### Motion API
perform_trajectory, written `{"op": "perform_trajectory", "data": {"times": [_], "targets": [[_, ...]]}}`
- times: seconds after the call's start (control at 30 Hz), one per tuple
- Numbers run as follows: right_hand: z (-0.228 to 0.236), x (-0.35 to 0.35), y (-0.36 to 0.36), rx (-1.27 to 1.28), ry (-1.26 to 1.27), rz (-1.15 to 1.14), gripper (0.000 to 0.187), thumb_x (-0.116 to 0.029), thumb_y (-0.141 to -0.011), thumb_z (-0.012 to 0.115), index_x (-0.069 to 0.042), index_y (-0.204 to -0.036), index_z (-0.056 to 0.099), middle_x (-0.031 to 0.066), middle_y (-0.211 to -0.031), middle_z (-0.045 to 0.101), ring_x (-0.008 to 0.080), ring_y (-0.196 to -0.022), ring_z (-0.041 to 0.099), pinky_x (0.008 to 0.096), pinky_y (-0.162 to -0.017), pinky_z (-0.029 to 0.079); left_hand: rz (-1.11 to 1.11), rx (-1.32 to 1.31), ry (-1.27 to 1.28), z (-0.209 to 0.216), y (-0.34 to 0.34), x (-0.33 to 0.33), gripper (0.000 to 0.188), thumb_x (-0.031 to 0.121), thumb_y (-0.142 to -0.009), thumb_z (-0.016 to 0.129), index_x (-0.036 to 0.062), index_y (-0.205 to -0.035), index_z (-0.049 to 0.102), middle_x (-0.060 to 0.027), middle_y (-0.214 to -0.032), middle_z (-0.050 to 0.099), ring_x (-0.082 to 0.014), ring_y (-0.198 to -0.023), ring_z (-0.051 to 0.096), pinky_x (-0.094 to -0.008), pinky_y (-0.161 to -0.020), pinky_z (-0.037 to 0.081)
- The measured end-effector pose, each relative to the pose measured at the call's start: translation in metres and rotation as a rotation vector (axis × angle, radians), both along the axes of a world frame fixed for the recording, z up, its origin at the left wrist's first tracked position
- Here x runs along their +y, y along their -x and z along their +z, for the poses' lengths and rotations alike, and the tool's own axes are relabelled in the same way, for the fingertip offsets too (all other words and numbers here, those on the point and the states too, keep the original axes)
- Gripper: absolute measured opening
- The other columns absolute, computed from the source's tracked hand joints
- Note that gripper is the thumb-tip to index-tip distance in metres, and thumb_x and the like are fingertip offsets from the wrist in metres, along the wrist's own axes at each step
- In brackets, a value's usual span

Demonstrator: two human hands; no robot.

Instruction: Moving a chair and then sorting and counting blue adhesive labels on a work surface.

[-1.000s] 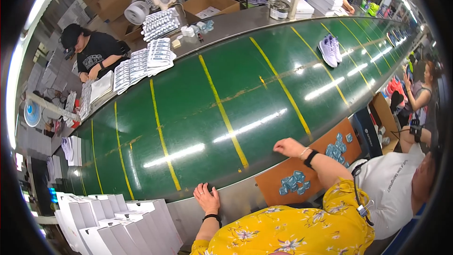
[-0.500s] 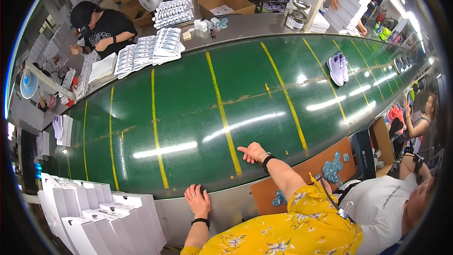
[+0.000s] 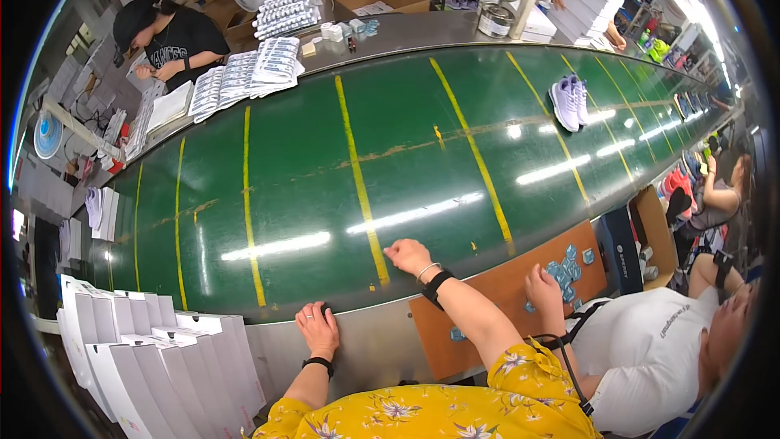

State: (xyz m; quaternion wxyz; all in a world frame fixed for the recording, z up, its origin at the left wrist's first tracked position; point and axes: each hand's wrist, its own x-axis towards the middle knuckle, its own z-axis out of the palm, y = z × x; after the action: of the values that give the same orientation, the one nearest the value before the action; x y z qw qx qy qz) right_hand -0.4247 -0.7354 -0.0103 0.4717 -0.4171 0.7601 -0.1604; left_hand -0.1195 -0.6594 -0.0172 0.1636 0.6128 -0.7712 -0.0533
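A green conveyor belt [image 3: 406, 154] carries one pair of white shoes [image 3: 566, 102] — left hand [image 3: 318, 328] flat on its rim, right hand [image 3: 409, 256] loosely curled, both empty.

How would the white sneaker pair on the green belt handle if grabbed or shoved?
The white sneaker pair looks light for its size and should lift easily. Both shoes sit flat on their soles on the green conveyor belt, so a push would probably slide them, not roll or tip them. Uppers likely flex under a pinch. They lie far from the right hand.
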Motion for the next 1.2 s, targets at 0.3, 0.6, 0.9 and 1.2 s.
{"op": "perform_trajectory", "data": {"times": [0.3, 0.6, 0.9, 1.2], "targets": [[0.053, 0.117, -0.072, -0.307, 0.520, 0.291, 0.026, -0.030, -0.096, 0.064, -0.007, -0.106, 0.070, 0.0160, -0.097, 0.074, 0.0329, -0.086, 0.071, 0.0390, -0.076, 0.055, -0.032, 0.000, 0.051, -0.005, 0.006, 0.011, 0.018, 0.017, -0.093, 0.058, 0.0054, -0.107, 0.060, -0.0126, -0.109, 0.056, -0.0342, -0.108, 0.050, -0.0475, -0.101, 0.037], [0.015, 0.288, -0.109, -0.138, 0.519, 0.387, 0.029, -0.031, -0.100, 0.057, -0.005, -0.100, 0.070, 0.0173, -0.097, 0.071, 0.0394, -0.096, 0.065, 0.0477, -0.081, 0.051, -0.061, 0.031, 0.136, -0.003, 0.000, 0.021, 0.020, 0.021, -0.098, 0.055, 0.0034, -0.106, 0.062, -0.0153, -0.115, 0.058, -0.0356, -0.110, 0.050, -0.0471, -0.103, 0.037], [-0.015, 0.336, -0.141, 0.318, 1.003, 0.188, 0.015, -0.020, -0.092, 0.067, -0.008, -0.084, 0.065, 0.0097, -0.079, 0.065, 0.0302, -0.075, 0.065, 0.0395, -0.067, 0.052, -0.039, -0.012, 0.154, -0.010, -0.002, 0.021, 0.031, 0.026, -0.098, 0.054, 0.0077, -0.123, 0.058, -0.0145, -0.127, 0.054, -0.0340, -0.120, 0.047, -0.0485, -0.110, 0.032], [-0.017, 0.340, -0.157, 0.621, 1.039, 0.206, 0.018, -0.021, -0.089, 0.067, -0.012, -0.078, 0.056, 0.0058, -0.070, 0.057, 0.0256, -0.067, 0.061, 0.0381, -0.062, 0.050, -0.010, -0.008, 0.122, -0.011, -0.011, 0.025, 0.036, 0.027, -0.100, 0.052, 0.0116, -0.132, 0.056, -0.0138, -0.136, 0.050, -0.0357, -0.130, 0.042, -0.0510, -0.114, 0.028]]}}
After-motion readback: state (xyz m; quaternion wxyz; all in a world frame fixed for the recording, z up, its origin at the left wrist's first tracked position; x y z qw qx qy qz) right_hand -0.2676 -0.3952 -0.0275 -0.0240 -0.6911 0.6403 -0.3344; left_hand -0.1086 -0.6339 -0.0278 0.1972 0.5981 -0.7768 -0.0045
